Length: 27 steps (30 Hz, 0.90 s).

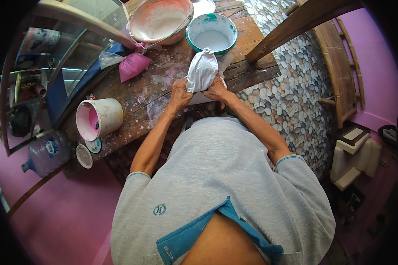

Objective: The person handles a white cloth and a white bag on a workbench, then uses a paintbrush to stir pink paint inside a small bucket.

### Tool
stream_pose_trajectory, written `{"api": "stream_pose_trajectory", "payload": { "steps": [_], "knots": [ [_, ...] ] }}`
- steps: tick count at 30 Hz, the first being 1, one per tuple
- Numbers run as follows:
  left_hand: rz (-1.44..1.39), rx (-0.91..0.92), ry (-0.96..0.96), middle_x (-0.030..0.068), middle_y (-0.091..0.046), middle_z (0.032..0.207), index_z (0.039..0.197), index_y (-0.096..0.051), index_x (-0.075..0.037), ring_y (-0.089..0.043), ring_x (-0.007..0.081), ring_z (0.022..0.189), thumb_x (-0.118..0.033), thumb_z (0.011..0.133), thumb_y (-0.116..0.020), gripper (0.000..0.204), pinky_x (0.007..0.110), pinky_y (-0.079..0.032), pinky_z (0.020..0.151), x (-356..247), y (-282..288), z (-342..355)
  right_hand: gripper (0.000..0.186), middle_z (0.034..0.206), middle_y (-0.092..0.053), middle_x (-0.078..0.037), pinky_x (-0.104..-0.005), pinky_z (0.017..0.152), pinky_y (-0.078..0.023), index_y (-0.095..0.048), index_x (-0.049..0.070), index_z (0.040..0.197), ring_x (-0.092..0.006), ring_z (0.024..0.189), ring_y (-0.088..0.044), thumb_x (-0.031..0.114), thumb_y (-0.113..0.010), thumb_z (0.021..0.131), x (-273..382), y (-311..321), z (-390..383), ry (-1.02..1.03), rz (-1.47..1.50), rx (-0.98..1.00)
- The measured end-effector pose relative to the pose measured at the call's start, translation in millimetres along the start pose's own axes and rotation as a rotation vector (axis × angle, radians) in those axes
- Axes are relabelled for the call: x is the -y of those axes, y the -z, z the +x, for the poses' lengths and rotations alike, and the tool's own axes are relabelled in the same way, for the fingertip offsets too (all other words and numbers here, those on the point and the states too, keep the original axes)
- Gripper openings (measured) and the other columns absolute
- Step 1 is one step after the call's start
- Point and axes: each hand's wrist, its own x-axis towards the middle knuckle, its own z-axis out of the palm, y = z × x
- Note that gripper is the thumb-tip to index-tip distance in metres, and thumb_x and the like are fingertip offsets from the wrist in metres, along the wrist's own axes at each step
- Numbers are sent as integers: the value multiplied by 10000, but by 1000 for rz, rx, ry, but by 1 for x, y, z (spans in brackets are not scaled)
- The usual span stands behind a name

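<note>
Both my hands grip a limp white cloth (202,73), whose bunched upper end reaches to the near rim of a green-and-white bucket (189,37) with white liquid in it. My left hand (180,94) is closed on the cloth's left edge. At its lower right side, my right hand (215,89) is closed too, its fingers partly hidden behind the fabric. Below the hands, part of a white surface (200,98) shows; I cannot tell what it is.
A wide basin (161,22) with pale residue stands beside the bucket on the stained wooden table (139,104). Left of it lie a pink-filled plastic bag (134,66) and a tipped white pail (110,117) with pink inside. A wooden post (292,33) slants at the right.
</note>
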Motion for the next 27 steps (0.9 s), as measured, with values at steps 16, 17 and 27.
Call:
{"api": "stream_pose_trajectory", "payload": {
  "steps": [16,17,27],
  "knots": [
    [-11,-119,218,222,-601,1024,1005,-588,-45,-586,410,902,-160,646,-702,394,451,-464,764,-23,-6,-2,302,810,-637,-236,-452,810,-471,-610,9,853,-411,865,-603,147,-595,584,-6,-15,17,-172,174,-156],
    [-11,-117,217,222,-601,1024,1005,-588,-45,-586,410,902,-160,646,-702,394,451,-464,764,-18,-6,0,302,810,-637,-236,-452,810,-471,-610,9,853,-411,865,-603,147,-595,584,-9,-16,18,-174,175,-157],
    [-42,225,153,186,-655,941,1048,-620,-26,-636,324,884,-350,644,-772,540,401,-494,798,-9,2,21,674,1131,-568,-218,-394,970,-407,-484,-10,1213,-352,1073,-546,228,-681,613,25,24,26,-322,318,188]
  ]
}}
